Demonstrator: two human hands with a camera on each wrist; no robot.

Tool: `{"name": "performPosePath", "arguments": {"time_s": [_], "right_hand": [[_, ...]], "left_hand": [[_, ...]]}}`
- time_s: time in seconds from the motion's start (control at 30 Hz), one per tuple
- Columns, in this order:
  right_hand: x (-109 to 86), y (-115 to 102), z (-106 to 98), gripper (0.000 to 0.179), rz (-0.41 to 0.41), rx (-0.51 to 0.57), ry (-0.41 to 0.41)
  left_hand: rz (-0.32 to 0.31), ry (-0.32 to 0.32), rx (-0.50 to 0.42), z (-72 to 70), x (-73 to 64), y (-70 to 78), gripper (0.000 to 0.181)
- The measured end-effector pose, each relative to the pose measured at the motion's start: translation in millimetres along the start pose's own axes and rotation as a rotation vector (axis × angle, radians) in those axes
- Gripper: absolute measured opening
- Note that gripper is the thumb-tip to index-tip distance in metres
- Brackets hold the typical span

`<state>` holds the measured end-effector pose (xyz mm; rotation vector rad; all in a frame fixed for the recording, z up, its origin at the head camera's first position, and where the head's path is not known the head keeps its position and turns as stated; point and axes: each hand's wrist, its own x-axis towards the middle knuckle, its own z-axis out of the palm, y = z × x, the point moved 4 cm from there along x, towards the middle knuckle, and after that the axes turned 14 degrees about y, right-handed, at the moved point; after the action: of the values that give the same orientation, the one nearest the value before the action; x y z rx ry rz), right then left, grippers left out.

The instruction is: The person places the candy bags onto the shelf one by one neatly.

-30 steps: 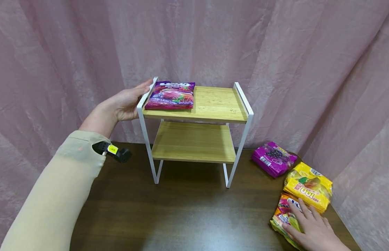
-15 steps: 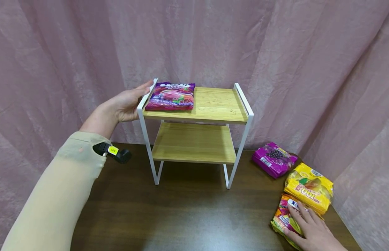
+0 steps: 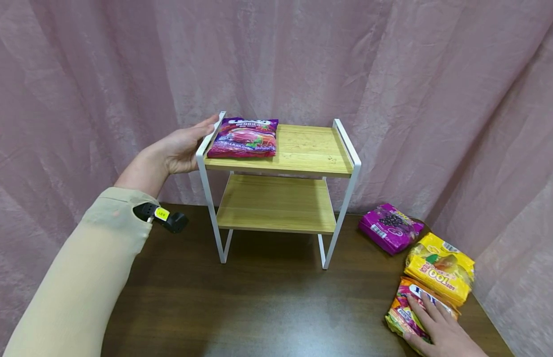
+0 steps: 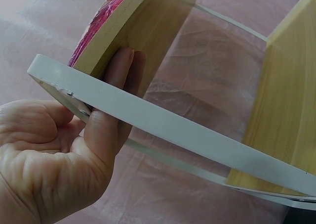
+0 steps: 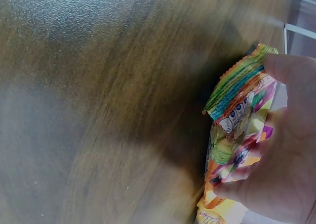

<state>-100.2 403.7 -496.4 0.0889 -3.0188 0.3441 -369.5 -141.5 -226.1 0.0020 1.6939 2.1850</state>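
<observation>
A two-tier rack point(image 3: 276, 168) with wooden boards and white metal side frames stands on the table. My left hand point(image 3: 180, 148) grips its left side frame near the top. In the left wrist view, fingers point(image 4: 118, 68) reach round the white bar and under the upper board. A purple-red berries candy bag point(image 3: 245, 139) lies on the left half of that board. At the right, my right hand point(image 3: 443, 329) rests on an orange, multicoloured candy bag point(image 3: 403, 302), its fingers spread and fairly straight. The palm hides part of this bag in the right wrist view.
A yellow candy bag point(image 3: 441, 267) touches the orange one from behind. Farther back lies a purple candy bag point(image 3: 390, 228) with a grape picture. Pink curtains point(image 3: 276, 59) close off the back and right side of the dark wooden table point(image 3: 267, 312).
The right hand has shifted slightly on the orange bag, showing more of its print. The left hand keeps its grip on the rack. The bags lie as before.
</observation>
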Motion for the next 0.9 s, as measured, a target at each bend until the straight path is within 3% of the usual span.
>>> {"name": "performPosePath", "arguments": {"time_s": [0.37,0.9], "right_hand": [[4.4,1.1,4.1,0.093,0.069,0.006,-0.105],[3.8,-11.5,3.5,0.086,-0.007,0.006,-0.01]], "left_hand": [[-0.002,-0.003,-0.003,0.1,1.0,-0.5,0.058],[-0.009,0.004,-0.012,-0.2,0.8,-1.2,0.057]]}}
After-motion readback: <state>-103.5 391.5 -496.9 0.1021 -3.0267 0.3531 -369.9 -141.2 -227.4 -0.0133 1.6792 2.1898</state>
